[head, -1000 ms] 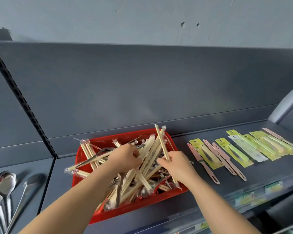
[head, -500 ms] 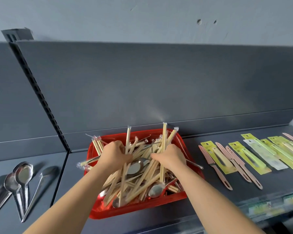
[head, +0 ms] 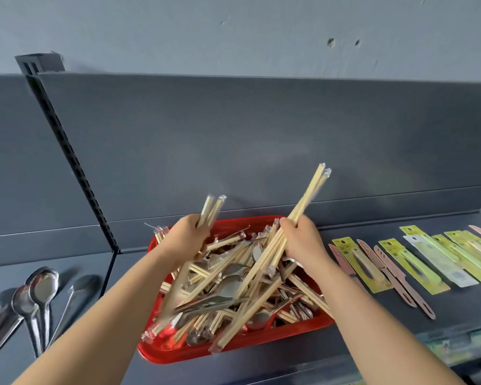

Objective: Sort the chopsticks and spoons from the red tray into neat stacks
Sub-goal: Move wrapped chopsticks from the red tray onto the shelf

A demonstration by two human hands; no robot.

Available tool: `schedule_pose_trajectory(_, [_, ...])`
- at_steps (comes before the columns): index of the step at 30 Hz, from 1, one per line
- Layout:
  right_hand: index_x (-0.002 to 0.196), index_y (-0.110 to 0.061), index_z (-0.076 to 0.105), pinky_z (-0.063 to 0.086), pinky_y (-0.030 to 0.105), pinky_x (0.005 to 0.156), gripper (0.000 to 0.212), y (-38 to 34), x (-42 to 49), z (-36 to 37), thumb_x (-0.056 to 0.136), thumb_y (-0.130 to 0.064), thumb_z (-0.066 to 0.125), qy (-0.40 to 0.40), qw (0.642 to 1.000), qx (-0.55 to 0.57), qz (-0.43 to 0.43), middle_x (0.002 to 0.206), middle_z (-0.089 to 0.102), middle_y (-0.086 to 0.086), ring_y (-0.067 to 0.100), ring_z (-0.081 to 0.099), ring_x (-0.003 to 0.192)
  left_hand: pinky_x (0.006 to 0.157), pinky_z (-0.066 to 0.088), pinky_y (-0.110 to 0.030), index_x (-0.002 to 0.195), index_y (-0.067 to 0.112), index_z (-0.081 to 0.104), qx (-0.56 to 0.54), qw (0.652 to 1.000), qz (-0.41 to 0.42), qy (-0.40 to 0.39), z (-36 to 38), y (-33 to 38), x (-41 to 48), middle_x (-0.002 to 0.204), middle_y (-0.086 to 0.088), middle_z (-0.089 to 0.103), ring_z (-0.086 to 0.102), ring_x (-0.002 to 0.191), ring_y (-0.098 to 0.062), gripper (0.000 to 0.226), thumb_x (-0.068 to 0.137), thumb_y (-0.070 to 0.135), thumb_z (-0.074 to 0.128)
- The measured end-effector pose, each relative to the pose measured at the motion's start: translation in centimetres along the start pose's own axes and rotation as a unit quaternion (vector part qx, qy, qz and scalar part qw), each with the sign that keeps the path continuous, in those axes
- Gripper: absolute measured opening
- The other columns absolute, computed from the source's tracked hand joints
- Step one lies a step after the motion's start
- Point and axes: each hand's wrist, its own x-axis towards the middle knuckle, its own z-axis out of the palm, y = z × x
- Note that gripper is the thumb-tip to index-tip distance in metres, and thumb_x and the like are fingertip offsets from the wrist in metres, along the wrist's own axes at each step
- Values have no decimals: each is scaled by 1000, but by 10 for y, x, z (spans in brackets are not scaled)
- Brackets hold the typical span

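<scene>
Gripping wrapped chopsticks in both fists over the red tray, so neither hand is free right now. The left hand is curled round a small bundle whose plastic-capped tops poke up above the knuckles. The lower ends run down toward the tray's near left corner and go pretty blurry there, so I can't tell if they touch the heap. The right hand is clamped on a longer bunch that slants up and to the right in front of the grey back panel, with its lower ends angling down-left into the heap. The hands are apart, one over each side of the tray's far half. The tray sits on the grey shelf close to the front edge, stuffed with a messy heap of more wrapped chopsticks criss-crossed over metal spoons. Off to the left, past the slotted upright, a few loose steel spoons lie on the next shelf section. Right of the tray, yellow-green carded packs and pink knife-shaped tools are laid out side by side in a row.
</scene>
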Motion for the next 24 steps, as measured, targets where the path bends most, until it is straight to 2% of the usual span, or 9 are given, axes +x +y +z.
schedule_pose_trajectory(3, [74, -15, 55, 36, 19, 37, 23, -6, 4, -9, 92, -29, 52, -2, 998, -65, -26, 60, 54, -1, 14, 51, 49, 47, 36, -25, 75, 12, 55, 141, 989, 28, -31, -2, 0, -2, 59, 2, 52, 44, 47, -12, 27, 83, 33, 70])
schedule_pose_trajectory(6, [72, -16, 62, 39, 19, 39, 19, 5, -4, -4, 86, -30, 64, -61, 989, -131, 6, 61, 59, -2, 10, 56, 51, 53, 42, -24, 82, 14, 60, 220, 972, 14, -82, 12, -10, -10, 77, 1, 63, 54, 63, -13, 36, 67, 38, 84])
schedule_pose_trajectory(9, [69, -15, 56, 37, 21, 42, 33, 18, -15, 5, 74, -42, 76, -83, 981, -170, 44, 64, 58, -5, 9, 56, 54, 48, 38, -19, 77, 21, 56, 221, 973, 15, -66, 22, -20, -15, 73, 6, 62, 56, 63, -7, 37, 62, 34, 87])
schedule_pose_trajectory(12, [63, -17, 49, 33, 21, 38, 48, 20, -20, 15, 67, -59, 74, -69, 976, -197, 64, 54, 47, -8, 9, 46, 43, 48, 40, -21, 81, 16, 60, 215, 976, 10, -43, 23, -24, -14, 74, 3, 62, 56, 63, -11, 28, 68, 28, 82])
schedule_pose_trajectory(16, [81, -17, 58, 34, 22, 40, 35, 17, -20, 23, 73, -47, 74, -64, 959, -264, 84, 62, 56, -7, 9, 55, 50, 45, 36, -17, 76, 17, 57, 179, 983, 9, -40, 21, -27, -15, 68, 2, 59, 52, 55, -10, 18, 81, 26, 72])
schedule_pose_trajectory(18, [91, -15, 62, 40, 22, 44, 28, 19, -18, 24, 77, -36, 72, -80, 966, -229, 94, 70, 62, -4, 10, 61, 58, 46, 37, -18, 79, 20, 57, 152, 987, 9, -42, 17, -27, -16, 69, 2, 61, 54, 54, -9, 15, 87, 29, 67])
schedule_pose_trajectory(20, [94, -13, 67, 49, 26, 51, 24, 22, -17, 22, 79, -32, 71, -89, 984, -122, 93, 77, 66, 0, 13, 66, 67, 47, 37, -19, 78, 20, 56, 138, 989, 22, -38, 12, -26, -17, 67, 3, 59, 52, 53, -9, 18, 91, 31, 61])
schedule_pose_trajectory(22, [93, -19, 69, 54, 30, 57, 19, 19, -17, 15, 80, -33, 69, -87, 993, -27, 74, 83, 70, 0, 12, 68, 73, 49, 37, -22, 76, 18, 55, 123, 991, 46, -24, 6, -22, -17, 64, 4, 57, 49, 53, -10, 25, 95, 34, 56])
schedule_pose_trajectory(24, [93, -26, 66, 51, 27, 57, 14, 10, -17, 6, 84, -38, 66, -80, 996, 5, 40, 87, 71, -3, 10, 68, 77, 49, 37, -23, 76, 14, 54, 104, 992, 68, -1, -1, -16, -18, 62, 4, 55, 46, 51, -10, 31, 97, 38, 52])
